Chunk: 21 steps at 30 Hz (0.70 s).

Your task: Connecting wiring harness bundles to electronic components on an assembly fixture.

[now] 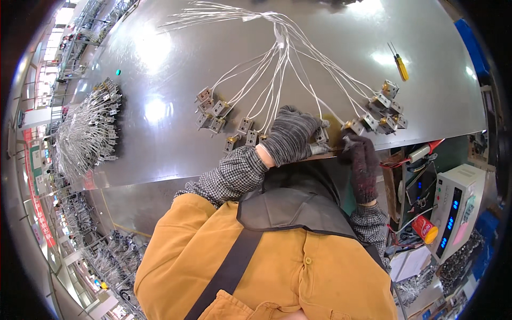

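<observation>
My left hand (292,136), in a grey striped knit glove, is closed around a small metal block (322,134) at the near table edge. My right hand (364,170), in a dark maroon glove, is just to the right, with curled fingertips at the edge; what they pinch is hidden. White wires (281,66) run from a taped bundle at the top down to several metal blocks. One group of blocks (217,109) lies left of my left hand, another group (388,109) right of my hands. More blocks (245,126) sit beside my left wrist.
A yellow-handled screwdriver (401,67) lies at the far right. A heap of wired parts (88,128) and a green cap (118,72) are at the left. Below the right edge stand a box with blue digits (461,200), a red-yellow container (425,229) and a red-handled tool (425,152).
</observation>
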Motion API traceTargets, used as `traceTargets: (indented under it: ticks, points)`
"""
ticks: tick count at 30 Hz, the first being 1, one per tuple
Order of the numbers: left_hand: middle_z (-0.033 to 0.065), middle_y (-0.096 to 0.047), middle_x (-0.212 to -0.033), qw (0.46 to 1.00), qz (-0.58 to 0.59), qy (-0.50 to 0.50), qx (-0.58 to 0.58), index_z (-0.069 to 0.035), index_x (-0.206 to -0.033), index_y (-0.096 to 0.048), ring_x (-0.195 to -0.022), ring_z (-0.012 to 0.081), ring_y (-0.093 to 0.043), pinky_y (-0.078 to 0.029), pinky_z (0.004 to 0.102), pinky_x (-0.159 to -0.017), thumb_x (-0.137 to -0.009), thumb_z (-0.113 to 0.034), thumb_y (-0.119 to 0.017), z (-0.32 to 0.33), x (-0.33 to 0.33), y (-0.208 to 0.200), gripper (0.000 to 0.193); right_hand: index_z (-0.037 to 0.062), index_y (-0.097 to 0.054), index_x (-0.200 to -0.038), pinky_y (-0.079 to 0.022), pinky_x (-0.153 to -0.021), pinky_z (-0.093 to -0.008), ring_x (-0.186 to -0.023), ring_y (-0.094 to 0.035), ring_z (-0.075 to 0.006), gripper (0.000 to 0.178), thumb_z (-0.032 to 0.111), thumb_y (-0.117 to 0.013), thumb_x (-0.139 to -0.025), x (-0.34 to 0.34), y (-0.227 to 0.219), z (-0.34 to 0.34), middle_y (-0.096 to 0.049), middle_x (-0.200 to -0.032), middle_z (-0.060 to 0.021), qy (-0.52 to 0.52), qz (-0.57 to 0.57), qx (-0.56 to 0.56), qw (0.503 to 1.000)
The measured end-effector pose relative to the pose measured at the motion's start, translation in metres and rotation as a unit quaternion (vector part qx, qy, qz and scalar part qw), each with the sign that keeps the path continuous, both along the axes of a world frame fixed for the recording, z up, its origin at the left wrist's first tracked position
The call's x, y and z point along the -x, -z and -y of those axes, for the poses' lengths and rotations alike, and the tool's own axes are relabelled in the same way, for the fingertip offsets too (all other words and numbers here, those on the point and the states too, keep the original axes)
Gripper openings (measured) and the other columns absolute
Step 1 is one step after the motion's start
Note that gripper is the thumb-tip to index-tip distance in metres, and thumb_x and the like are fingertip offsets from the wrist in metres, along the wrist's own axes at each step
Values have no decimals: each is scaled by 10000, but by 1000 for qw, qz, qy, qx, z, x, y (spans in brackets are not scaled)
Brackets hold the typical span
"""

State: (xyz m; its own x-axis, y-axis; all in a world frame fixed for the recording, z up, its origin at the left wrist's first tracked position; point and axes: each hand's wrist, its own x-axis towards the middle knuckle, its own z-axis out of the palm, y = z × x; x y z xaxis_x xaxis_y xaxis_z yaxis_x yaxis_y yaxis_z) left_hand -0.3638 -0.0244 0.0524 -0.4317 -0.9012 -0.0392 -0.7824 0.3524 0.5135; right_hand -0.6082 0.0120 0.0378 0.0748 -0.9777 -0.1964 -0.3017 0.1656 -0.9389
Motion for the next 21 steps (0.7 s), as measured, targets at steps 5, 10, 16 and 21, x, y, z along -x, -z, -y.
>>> traceTargets:
  ticks: [5,10,16,21]
  points:
    - [125,-794,-1052,999,-25,3,-37,-125,-1225,-800,-1009,308,-744,-453,452,-1079,-838,-560,-837,5,0,-2,583,35,-692,-1209,-561,-897,-404,-1011,-723,-322,220,140,-693,-1016,-5,-11,-17,-720,-1105,-179,-86,-38,28,995]
    - [113,-789,-1050,1000,-14,3,1,-131,-1251,-795,-1025,312,-738,-442,472,-1101,-837,-569,-834,3,0,-1,604,33,-689,-1178,-566,-904,-423,-1027,-718,-361,317,150,-816,-912,-9,-12,-18,-715,-1100,-195,-121,-85,145,978]
    - [116,-782,-1064,1000,-24,-2,5,-143,-1293,-780,-1051,309,-729,-422,494,-1130,-840,-541,-843,-2,-7,8,605,16,-659,-1205,-582,-877,-423,-1050,-722,-337,374,150,-830,-901,-24,7,-29,-707,-1146,-200,-123,-77,160,976]
    - [119,-781,-1065,999,-29,7,36,-139,-1287,-781,-1049,312,-728,-425,491,-1127,-838,-522,-850,-3,-7,15,595,-4,-629,-1253,-586,-848,-396,-1024,-719,-292,387,180,-794,-956,-30,1,-41,-702,-1142,-189,-84,100,-34,991]
